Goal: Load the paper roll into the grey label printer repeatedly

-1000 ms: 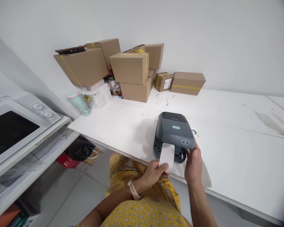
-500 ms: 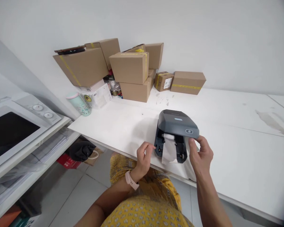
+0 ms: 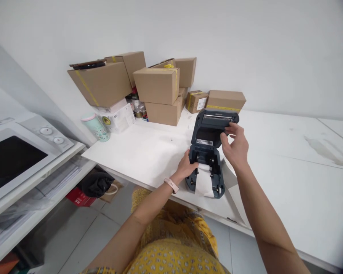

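Note:
A dark grey label printer [image 3: 219, 173] stands near the table's front edge with its lid [image 3: 210, 131] swung up. Inside it sits a small white paper roll [image 3: 203, 166], and a strip of paper [image 3: 204, 182] runs from it over the front. My left hand [image 3: 186, 166] grips the printer's left side, thumb over the inner rim and fingers outside. My right hand [image 3: 236, 146] is at the right edge of the raised lid, fingertips on its upper part and thumb lower down. Part of the lid is hidden behind this hand.
Cardboard boxes [image 3: 157, 85] are stacked at the back against the wall, with a long box [image 3: 225, 99] behind the printer. A mint tumbler [image 3: 95, 127] stands at the table's left end. Left of it, a microwave [image 3: 25, 148] sits on a lower shelf. A pale sheet [image 3: 231, 186] lies beside the printer.
The lid has gone from partly raised to wide open, with my right hand moving up along with it. My left hand has moved from beside the printer's front onto its left side.

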Demonstrator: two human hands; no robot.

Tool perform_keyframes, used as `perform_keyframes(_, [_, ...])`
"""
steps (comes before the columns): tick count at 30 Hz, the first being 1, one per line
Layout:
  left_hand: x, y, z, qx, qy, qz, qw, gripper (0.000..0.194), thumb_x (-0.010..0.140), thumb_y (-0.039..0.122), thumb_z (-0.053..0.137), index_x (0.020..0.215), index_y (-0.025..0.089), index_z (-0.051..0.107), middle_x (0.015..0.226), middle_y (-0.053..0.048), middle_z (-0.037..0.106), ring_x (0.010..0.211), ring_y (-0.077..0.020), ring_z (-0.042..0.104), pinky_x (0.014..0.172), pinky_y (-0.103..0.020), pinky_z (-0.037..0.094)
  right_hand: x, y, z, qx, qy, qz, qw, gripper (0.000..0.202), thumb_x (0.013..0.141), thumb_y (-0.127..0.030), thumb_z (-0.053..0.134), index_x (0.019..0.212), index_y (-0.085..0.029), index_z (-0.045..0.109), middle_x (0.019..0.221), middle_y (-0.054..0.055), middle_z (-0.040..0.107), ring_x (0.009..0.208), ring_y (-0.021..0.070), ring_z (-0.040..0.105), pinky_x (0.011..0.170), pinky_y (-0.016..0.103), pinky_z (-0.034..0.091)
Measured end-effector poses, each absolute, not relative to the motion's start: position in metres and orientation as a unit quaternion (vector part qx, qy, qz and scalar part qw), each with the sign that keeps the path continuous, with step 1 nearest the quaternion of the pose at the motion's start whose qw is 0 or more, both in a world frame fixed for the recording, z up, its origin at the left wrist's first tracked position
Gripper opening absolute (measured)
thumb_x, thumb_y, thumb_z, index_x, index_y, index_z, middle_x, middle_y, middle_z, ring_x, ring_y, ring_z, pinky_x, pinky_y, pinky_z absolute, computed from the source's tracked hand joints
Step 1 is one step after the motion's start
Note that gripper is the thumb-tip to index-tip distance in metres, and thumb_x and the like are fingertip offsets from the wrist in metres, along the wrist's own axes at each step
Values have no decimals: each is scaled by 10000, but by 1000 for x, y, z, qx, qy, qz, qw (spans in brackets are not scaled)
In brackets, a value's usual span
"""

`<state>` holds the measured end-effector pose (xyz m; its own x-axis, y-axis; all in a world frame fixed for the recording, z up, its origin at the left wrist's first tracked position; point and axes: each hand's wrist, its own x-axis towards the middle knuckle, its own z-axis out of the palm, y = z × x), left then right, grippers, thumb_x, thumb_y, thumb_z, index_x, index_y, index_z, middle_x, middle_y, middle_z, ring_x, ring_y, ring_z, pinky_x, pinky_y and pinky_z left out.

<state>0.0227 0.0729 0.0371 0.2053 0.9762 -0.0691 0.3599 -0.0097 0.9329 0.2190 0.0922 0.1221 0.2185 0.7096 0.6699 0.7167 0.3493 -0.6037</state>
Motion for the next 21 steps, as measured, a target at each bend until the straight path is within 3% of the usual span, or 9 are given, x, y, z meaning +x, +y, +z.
perform_keyframes(4, [22,72,38,637,535,327,447,852,774,268,629,1560,224,303,1460,-122,574,1241,-329,598,1004,-411,478,220,110,125,-584,-639,0,502,641,887,-331,537,1492,-212,365,1272,132,658,1132,282,652,951,490,527])
perform_keyframes(11, [23,73,41,641,561,299,431,845,793,182,541,1593,215,272,1390,-122,642,1176,-331,642,1006,-431,483,218,105,123,-571,-653,-3,497,685,901,-350,528,1537,-223,308,1290,124,654,1146,285,648,959,497,525])
perform_keyframes(15, [24,75,37,643,562,308,419,839,787,148,522,1592,193,290,1421,-112,628,1301,-349,579,1092,-449,438,215,94,115,-563,-657,-25,501,463,921,-349,503,1353,-187,531,1176,126,695,1088,274,667,973,471,520])
perform_keyframes(21, [25,75,39,654,574,280,404,839,793,127,497,1598,118,260,1482,-161,564,1350,-373,538,1134,-465,398,218,97,94,-556,-777,86,282,345,937,-311,422,1092,-217,716,1130,88,756,1007,269,701,898,410,533])
